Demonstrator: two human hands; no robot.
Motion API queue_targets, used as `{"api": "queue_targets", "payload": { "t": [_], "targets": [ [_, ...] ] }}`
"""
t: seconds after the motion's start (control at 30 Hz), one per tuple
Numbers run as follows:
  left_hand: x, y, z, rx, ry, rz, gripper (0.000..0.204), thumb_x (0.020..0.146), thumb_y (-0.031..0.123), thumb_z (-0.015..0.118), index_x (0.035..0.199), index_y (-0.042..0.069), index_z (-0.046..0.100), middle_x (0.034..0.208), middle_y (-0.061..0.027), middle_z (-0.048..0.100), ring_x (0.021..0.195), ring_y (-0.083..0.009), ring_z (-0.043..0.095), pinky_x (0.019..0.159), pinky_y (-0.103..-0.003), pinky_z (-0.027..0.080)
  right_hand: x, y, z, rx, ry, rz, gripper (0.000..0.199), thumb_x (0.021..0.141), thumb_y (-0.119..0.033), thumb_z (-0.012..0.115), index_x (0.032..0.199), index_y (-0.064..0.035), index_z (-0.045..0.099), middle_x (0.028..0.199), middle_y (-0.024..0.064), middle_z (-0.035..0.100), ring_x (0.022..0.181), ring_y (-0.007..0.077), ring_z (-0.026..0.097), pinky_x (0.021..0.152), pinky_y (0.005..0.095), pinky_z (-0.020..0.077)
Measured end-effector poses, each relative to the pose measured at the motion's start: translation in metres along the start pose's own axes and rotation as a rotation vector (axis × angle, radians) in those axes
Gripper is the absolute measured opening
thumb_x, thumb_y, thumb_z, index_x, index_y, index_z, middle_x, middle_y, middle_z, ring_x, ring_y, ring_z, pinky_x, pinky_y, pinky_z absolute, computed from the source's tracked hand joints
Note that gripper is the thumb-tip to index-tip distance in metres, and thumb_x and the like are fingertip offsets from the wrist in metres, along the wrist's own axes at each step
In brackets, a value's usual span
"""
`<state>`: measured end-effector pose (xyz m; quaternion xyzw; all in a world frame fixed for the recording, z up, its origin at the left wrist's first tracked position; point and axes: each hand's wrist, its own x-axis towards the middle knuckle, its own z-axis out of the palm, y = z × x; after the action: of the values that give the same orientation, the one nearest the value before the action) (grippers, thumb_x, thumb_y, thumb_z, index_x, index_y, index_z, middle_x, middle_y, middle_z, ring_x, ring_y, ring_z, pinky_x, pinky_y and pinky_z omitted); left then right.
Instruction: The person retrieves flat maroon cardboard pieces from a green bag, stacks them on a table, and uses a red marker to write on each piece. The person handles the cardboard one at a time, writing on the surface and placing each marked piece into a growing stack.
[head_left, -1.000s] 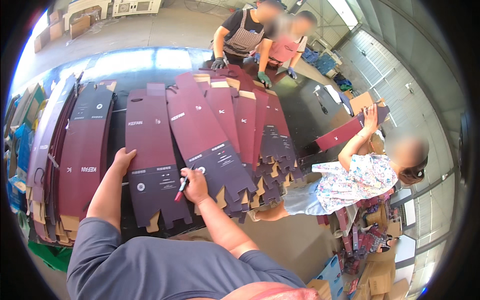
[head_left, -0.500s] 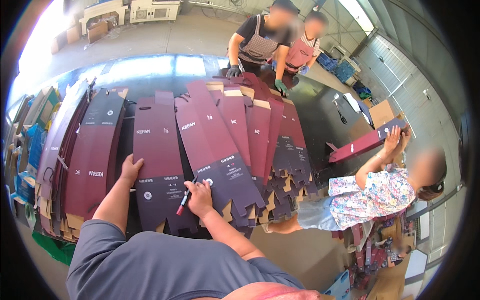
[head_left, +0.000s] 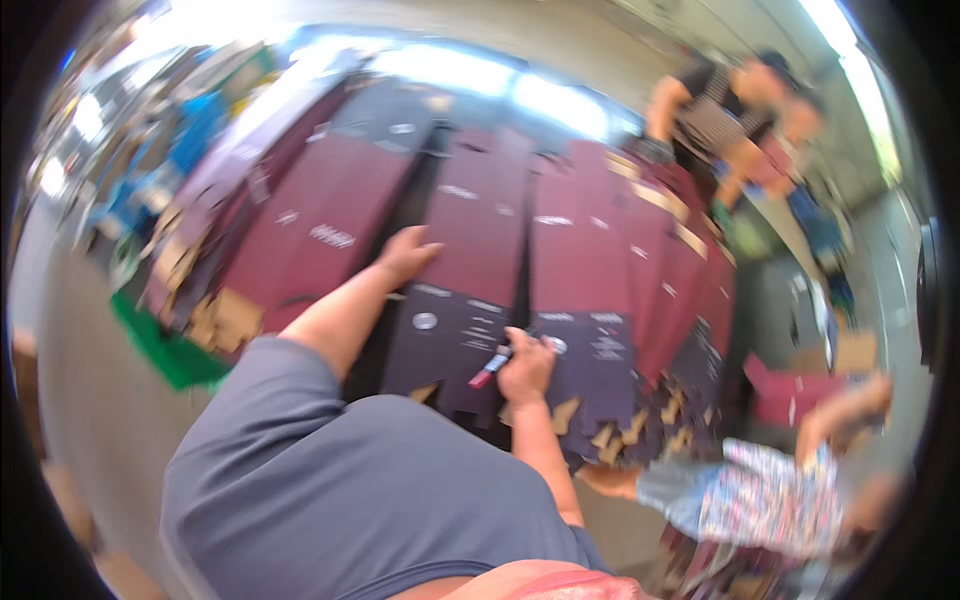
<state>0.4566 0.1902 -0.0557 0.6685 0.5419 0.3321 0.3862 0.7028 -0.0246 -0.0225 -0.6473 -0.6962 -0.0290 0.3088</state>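
A flat maroon carton blank (head_left: 470, 225) with a dark purple lower panel lies on the table in front of me. At its left edge rests my left hand (head_left: 408, 256), thumb and fingers reaching onto the card, loosely open. My right hand (head_left: 527, 368) is closed round a red-and-dark pen (head_left: 490, 367), over the gap between this blank and its neighbour. That neighbouring maroon blank (head_left: 580, 240) lies on the right, its dark panel close to my fingertips. Motion blur softens the picture.
Stacked maroon blanks (head_left: 310, 225) lie left, more overlapping blanks (head_left: 665, 280) right. Green sheeting (head_left: 165, 345) hangs at the table's left end. Two co-workers (head_left: 715, 115) stand across the table. Another person in a floral top (head_left: 770, 495) is at the right, by a maroon carton (head_left: 790, 392).
The whole view has swung left, so the table and co-workers appear farther right and blurred. Both hands stay by the same blank, the pen still in my right hand.
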Motion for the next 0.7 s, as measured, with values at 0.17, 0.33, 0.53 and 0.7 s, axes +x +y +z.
{"api": "queue_targets", "payload": {
  "t": [0.17,0.33,0.53,0.7],
  "targets": [
    [-0.008,0.017,-0.009,-0.465,-0.112,-0.087,0.039,0.090,0.016,0.068,0.120,-0.005,0.057,0.110,-0.0144,0.067,0.099,-0.0193,0.064,0.087,-0.032,0.051,-0.002,-0.007,0.000,-0.047,-0.042,0.019,0.034,0.082,-0.014,0.065,0.115,-0.0138,0.059,0.088,0.0075,0.065,0.092,0.0296,0.061,0.104,0.0526,0.0335],
    [-0.004,0.014,-0.013,-0.393,-0.103,-0.079,0.038,0.090,0.014,0.066,0.121,-0.005,0.057,0.109,-0.0141,0.067,0.097,-0.0192,0.065,0.082,-0.032,0.054,0.006,-0.014,-0.003,-0.058,-0.067,0.019,0.033,0.082,-0.013,0.063,0.115,-0.0130,0.058,0.085,0.0122,0.063,0.091,0.0339,0.060,0.104,0.0534,0.0339],
    [-0.010,0.028,-0.016,-0.481,-0.095,-0.067,0.038,0.092,0.006,0.062,0.126,-0.006,0.053,0.115,-0.0139,0.066,0.104,-0.0188,0.063,0.091,-0.031,0.050,0.001,-0.008,0.008,-0.009,0.010,0.022,0.042,0.082,-0.015,0.069,0.122,-0.0125,0.055,0.089,0.0064,0.067,0.090,0.0293,0.063,0.104,0.0534,0.0344],
    [-0.010,0.015,-0.012,-0.412,-0.020,0.059,0.032,0.090,0.008,0.065,0.118,-0.004,0.059,0.109,-0.0117,0.069,0.097,-0.0174,0.065,0.086,-0.030,0.051,0.004,-0.035,0.006,0.115,0.139,0.005,0.051,0.086,-0.010,0.065,0.135,-0.0063,0.048,0.102,0.0084,0.071,0.091,0.0262,0.067,0.101,0.0500,0.0381]
  ]
}}
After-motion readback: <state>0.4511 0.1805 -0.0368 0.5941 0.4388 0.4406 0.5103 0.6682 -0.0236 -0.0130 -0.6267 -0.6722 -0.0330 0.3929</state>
